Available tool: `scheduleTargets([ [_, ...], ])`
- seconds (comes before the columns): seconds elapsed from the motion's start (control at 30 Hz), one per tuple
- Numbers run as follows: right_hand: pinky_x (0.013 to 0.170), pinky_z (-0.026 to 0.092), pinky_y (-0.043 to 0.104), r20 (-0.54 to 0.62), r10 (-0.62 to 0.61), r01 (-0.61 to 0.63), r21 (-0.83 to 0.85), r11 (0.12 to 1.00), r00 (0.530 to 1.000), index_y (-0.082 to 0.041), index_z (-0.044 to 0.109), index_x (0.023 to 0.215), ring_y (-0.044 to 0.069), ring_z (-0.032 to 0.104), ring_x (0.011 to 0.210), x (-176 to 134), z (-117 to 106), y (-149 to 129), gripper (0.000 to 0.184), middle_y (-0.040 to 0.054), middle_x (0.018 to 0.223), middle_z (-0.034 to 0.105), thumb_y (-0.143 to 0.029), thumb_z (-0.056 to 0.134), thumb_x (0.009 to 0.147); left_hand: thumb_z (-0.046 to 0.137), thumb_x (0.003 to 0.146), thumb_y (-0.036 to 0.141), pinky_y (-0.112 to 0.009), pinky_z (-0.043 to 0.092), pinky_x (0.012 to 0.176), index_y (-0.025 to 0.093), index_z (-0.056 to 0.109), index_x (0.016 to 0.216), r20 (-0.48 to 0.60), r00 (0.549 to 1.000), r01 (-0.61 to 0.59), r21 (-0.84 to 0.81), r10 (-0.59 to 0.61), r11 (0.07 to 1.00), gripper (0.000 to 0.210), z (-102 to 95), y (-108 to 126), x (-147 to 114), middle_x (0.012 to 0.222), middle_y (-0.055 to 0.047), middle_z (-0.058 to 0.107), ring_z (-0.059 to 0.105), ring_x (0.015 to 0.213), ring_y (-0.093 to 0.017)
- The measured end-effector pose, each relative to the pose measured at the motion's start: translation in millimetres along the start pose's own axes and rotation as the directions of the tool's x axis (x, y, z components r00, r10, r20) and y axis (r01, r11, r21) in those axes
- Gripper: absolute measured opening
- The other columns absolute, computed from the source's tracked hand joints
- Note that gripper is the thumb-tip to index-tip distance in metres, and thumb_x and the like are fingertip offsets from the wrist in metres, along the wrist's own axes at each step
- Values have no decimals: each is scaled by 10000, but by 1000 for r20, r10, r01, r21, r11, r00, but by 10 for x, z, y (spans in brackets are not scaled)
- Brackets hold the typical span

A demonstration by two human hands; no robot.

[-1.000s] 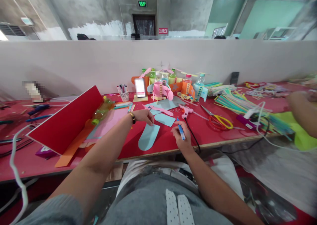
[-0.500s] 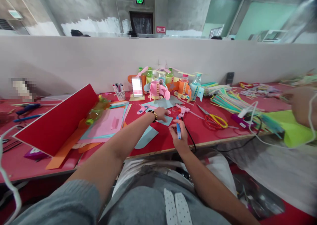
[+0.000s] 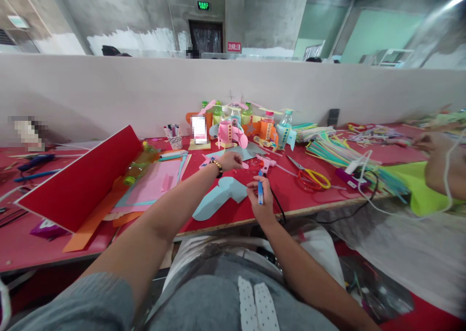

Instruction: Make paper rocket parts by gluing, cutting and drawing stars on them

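My right hand (image 3: 261, 200) is closed around a blue marker (image 3: 260, 189), which points up and away from me. Its fingertips are at the edge of a light blue paper cutout (image 3: 214, 202) lying near the table's front edge. My left hand (image 3: 230, 161), a beaded bracelet on its wrist, reaches over a pink paper piece with dark stars (image 3: 204, 162). Its fingers are stretched forward and bent down, with no held thing visible; whether they touch the pink piece is unclear. A pink glue gun (image 3: 265, 163) lies just right of my left hand.
Scissors (image 3: 309, 175), a bundle of coloured strips (image 3: 335, 151) and a purple box (image 3: 349, 178) lie right. Bottle figures with paper wings (image 3: 226, 134) stand behind. At left are a red board (image 3: 83, 185), a bottle (image 3: 140, 165) and coloured sheets (image 3: 153, 183). Another person's hand (image 3: 444, 161) is far right.
My left hand has moved slightly back and left, off the light blue paper, more of which now shows. My right hand still holds the marker in nearly the same place.
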State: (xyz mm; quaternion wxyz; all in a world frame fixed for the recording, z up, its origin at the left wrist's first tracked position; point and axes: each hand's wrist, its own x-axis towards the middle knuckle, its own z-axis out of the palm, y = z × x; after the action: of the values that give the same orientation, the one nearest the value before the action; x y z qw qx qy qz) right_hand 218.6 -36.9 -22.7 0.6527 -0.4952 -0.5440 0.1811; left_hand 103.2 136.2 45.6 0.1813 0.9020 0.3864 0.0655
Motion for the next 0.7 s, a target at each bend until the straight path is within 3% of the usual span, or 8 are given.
scheduleTargets([
  [0.1,711,499,310,4,-10,10,-3,1000,1000,-219,484,1107,162,607,723,-3,-1,-12,330,18,878,631,-181,590,797,743,729,329,-229,488,733,137,684,1022,16,999,-41,13,41,999,355,-28,-3,-129,986,-65,718,659,857,-175],
  [0.27,707,502,314,16,-12,12,-6,1000,1000,-211,485,1106,169,612,723,4,0,3,319,30,874,633,-189,589,805,871,523,266,-265,454,841,188,699,1017,186,972,-163,110,141,980,528,45,121,-181,1073,-48,710,629,999,-230],
  [0.5,732,505,302,30,-18,18,4,1000,999,-219,477,1140,162,616,765,0,5,89,343,27,905,627,-190,579,814,872,543,260,-278,454,783,161,706,849,330,933,-214,193,142,958,362,66,191,-87,949,-63,719,635,894,-223],
  [0.7,694,497,292,36,-13,13,0,1000,999,-223,481,1134,152,608,718,-2,3,69,343,15,883,638,-214,586,807,872,536,286,-257,451,746,176,679,948,337,929,-217,166,152,962,467,48,200,-109,950,-38,715,635,865,-199],
])
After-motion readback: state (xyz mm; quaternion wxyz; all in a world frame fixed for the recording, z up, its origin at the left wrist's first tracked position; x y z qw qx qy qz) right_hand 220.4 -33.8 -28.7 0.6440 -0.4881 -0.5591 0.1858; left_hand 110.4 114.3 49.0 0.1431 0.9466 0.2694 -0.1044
